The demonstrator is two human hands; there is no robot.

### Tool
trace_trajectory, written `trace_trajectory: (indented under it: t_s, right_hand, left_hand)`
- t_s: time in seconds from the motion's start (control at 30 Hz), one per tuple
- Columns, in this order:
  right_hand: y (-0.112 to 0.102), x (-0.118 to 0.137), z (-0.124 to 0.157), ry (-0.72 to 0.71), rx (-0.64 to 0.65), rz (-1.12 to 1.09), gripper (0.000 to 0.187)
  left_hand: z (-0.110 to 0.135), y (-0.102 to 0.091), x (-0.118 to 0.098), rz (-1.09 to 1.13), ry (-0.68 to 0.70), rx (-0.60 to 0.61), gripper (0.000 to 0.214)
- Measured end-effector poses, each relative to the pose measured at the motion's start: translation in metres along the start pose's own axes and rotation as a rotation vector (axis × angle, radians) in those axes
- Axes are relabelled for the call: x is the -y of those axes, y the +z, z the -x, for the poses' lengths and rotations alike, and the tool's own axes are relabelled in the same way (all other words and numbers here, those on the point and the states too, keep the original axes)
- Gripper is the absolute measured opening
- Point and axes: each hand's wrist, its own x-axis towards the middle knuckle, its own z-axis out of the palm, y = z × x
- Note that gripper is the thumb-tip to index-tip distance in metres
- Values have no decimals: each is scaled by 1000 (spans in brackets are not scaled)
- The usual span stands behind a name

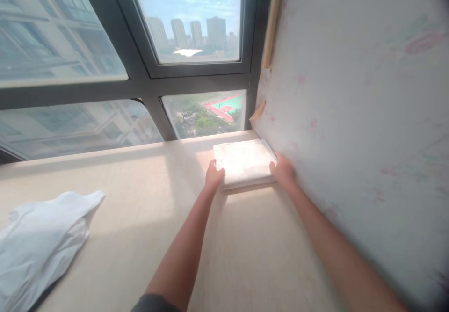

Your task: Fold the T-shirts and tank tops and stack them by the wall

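Observation:
A flat, neatly folded white cloth bundle (245, 162) lies at the far right of the wooden surface, bright in the sunlight, in the corner by the window and wall. My left hand (214, 176) grips its left edge, thumb on top. At the opposite edge, my right hand (283, 171) closes on the bundle's right side, close to the wall. The fingers beneath are hidden on both sides. More than one layer shows along the front edge. Whether it is a single garment or a stack, I cannot tell.
A loose, crumpled white cloth (45, 246) lies at the left on the pale wooden surface (140, 237). Dark window frames (196, 78) rise behind the surface's far edge. A wall with faded floral paper (351, 92) stands close along the right, its paper peeling near the window.

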Motion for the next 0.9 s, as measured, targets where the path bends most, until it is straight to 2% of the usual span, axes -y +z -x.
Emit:
trace_trajectory:
  t_s: [0.17,0.27,0.37,0.5,0.57,0.7,0.8,0.9]
  right_hand:
    - [-11,-6,0,-37,-116,7,45]
    - [-13,-13,10,-66,-140,38,43]
    - [-4,-22,32,-173,-198,46,41]
    - [29,-21,87,-410,-429,-26,39]
    - [51,-9,125,-532,-404,-86,39]
    - [80,28,201,-852,-146,-164,36]
    - [85,51,230,-935,-33,-200,41]
    - [85,62,235,-917,26,-245,45]
  left_hand:
    - [-6,8,-9,-4,64,25,54]
    - [1,11,-11,-3,88,35,58]
    - [20,6,-4,6,110,25,61]
    - [67,-17,25,52,159,6,56]
    - [97,-35,46,70,186,1,47]
    - [152,-86,87,5,199,-82,31]
    - [176,-143,107,-128,168,-269,28]
    - [183,-212,118,-295,99,-552,31]
